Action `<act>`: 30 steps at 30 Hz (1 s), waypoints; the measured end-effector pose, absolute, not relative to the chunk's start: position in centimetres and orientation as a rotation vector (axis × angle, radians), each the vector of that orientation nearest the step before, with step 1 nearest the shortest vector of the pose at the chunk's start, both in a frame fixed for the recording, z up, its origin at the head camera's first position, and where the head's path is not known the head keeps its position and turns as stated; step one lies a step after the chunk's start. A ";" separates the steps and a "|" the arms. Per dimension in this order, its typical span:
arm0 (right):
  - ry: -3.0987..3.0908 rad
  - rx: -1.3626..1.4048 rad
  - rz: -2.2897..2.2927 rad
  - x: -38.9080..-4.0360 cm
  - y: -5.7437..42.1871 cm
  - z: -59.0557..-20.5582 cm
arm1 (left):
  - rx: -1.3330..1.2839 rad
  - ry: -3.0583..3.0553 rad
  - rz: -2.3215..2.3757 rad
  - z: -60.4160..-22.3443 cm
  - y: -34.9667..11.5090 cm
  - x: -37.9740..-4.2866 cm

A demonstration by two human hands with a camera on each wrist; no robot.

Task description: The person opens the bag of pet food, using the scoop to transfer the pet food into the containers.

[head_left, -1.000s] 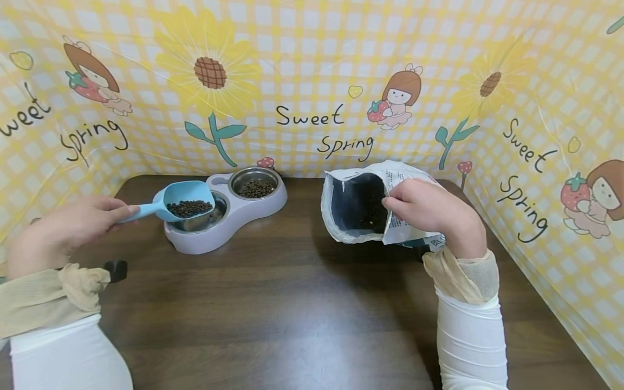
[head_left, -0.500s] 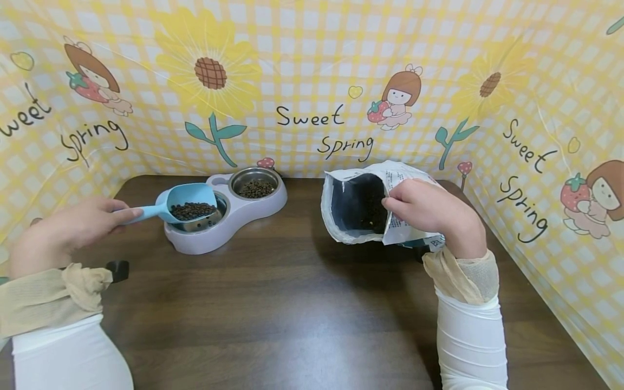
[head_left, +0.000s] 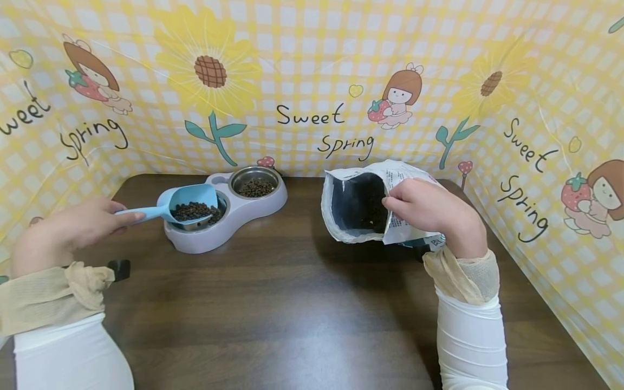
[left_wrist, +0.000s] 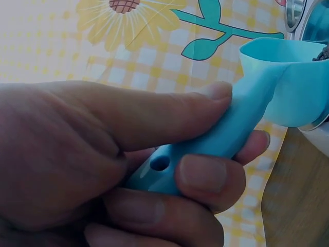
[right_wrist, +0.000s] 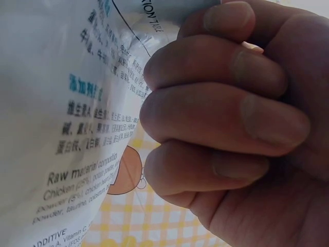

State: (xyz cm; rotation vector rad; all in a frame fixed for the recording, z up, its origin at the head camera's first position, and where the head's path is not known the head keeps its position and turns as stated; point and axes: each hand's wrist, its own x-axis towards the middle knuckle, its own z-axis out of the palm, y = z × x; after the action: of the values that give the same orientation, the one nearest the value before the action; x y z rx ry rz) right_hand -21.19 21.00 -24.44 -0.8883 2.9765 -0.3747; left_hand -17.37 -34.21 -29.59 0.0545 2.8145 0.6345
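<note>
My left hand (head_left: 73,227) grips the handle of a light blue scoop (head_left: 192,194), thumb along the top and fingers curled beneath, as the left wrist view shows. Brown kibble (head_left: 192,210) lies in the scoop, sliding to its front lip over the near steel bowl (head_left: 221,211) of a pale lilac double feeder (head_left: 195,242). Kibble also covers the bottom of the far bowl (head_left: 255,187). At the right, my right hand (head_left: 429,206) pinches the edge of a white food bag (head_left: 409,173), whose mouth gapes leftward with some kibble inside. Its fingers curl against the printed side in the right wrist view.
A dark brown wooden table (head_left: 273,303) lies under everything. Yellow checked cloth (head_left: 312,65) with printed flowers and figures rises behind it and along both sides. The feeder and bag stand near the table's back edge.
My left hand has moved slightly right with the scoop, now tipped further, and its kibble has shifted toward the front lip over the near bowl. The right hand and bag have stayed put.
</note>
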 end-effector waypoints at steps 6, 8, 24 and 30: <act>2.966 -0.886 -0.386 -21.2 21.1 -24.5 | 0.029 2.821 0.610 -29.6 -34.3 -17.3; 2.966 -0.882 -0.381 -21.2 21.1 -24.5 | 0.028 2.821 0.612 -29.6 -34.4 -17.3; 2.968 -0.880 -0.369 -21.2 21.1 -24.5 | 0.017 2.835 0.539 -29.4 -34.2 -17.1; 2.973 -0.875 -0.357 -21.3 21.1 -24.5 | 0.046 2.841 0.480 -29.3 -34.5 -17.0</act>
State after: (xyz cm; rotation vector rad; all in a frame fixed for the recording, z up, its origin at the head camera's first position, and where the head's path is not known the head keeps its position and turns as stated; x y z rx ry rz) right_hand -21.27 21.12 -24.53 -0.8746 2.9732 -0.3569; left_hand -17.00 -34.54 -29.33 0.0456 2.8408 0.4801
